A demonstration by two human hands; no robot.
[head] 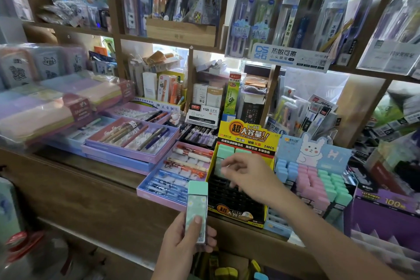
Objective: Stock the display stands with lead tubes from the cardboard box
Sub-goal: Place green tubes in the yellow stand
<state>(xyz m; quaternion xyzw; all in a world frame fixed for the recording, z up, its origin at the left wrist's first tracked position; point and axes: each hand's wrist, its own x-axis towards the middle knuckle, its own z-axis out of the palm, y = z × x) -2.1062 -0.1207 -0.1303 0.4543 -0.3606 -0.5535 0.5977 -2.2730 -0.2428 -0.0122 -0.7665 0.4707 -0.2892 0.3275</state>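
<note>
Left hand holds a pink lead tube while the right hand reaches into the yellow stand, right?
No: the head view shows the tube in the left hand is mint green, not pink. The right hand does reach into the yellow stand.

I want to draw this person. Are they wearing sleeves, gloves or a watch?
No sleeves show: the right arm is bare up to the picture's edge, and so is the left wrist. The left hand and right hand wear no gloves, rings or watch.
</note>
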